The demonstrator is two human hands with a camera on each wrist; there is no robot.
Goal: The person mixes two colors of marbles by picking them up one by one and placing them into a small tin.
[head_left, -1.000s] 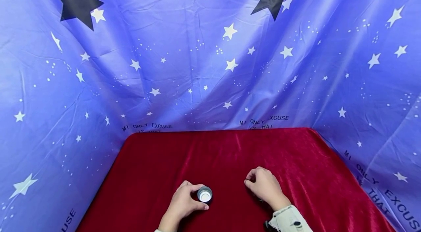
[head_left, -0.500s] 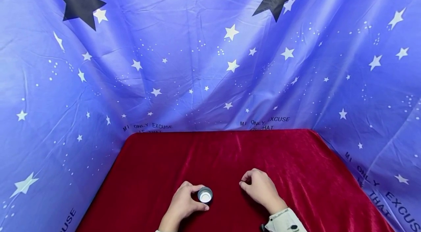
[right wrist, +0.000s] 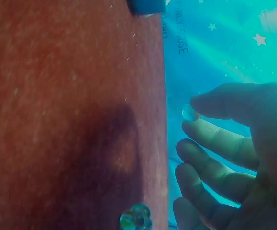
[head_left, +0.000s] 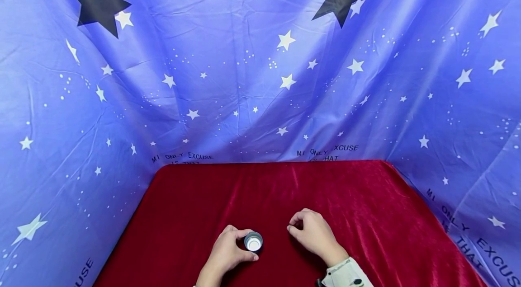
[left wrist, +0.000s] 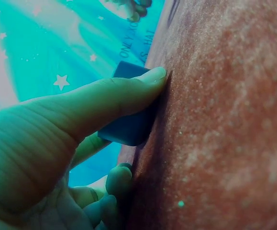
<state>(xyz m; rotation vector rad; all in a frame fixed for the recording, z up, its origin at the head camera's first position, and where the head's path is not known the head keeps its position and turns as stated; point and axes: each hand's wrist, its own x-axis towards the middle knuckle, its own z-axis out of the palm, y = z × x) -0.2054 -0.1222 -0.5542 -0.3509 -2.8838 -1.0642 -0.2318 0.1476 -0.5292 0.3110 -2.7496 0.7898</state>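
Lettering (head_left: 189,156) "ONLY EXCUSE" on blue backdrop (head_left: 260,20) (left hand (head_left: 228,247) clamped on dark cup (head_left: 254,242), right hand (head_left: 316,234) pinched round clear bead (right wrist: 188,112))

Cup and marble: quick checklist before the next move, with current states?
1. Cup upright, opening up: ok.
2. Left hand steadying cup: ok, thumb and finger grip its sides.
3. Right hand holding clear marble: ok, pinched at thumb and fingertip in the right wrist view.
4. Right hand over cup, if the marble is meant for it: not ok, it is apart, to the cup's right.
5. Number of loose marbles on red cloth: cannot tell, they overlap.
6. Cup contents: cannot tell, the inside is too bright.
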